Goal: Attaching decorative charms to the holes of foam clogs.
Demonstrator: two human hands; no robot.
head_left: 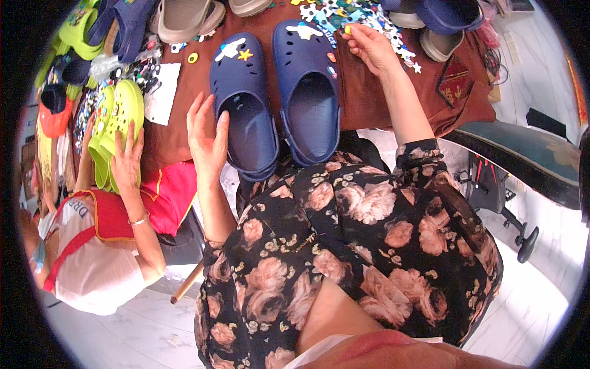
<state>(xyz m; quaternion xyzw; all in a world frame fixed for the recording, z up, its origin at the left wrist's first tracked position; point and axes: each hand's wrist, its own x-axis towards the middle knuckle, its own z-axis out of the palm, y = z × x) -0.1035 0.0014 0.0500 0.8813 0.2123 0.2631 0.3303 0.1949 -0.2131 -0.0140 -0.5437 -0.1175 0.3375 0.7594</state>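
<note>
Two navy blue clogs lie side by side at the table's near edge, the left clog (241, 79) and the right clog (300, 59). A white pointing-hand charm (230, 49) and a yellow star charm (245, 55) sit on the left one. Another white charm (304, 31) is on the right one, with small orange and coloured charms along its outer side. My right hand (373, 50) pinches a small yellow charm (348, 29) over the pile of loose charms (393, 40). Beside the left clog, my left hand (209, 132) is open with its fingers apart, holding nothing.
On the left, a co-worker's hands (128, 154) handle lime green clogs (128, 101). White paper (165, 92) and a yellow ring-shaped piece (193, 58) lie on the brown cloth (246, 18). More clogs (452, 15) stand at the back right. A padded seat (516, 147) is at right.
</note>
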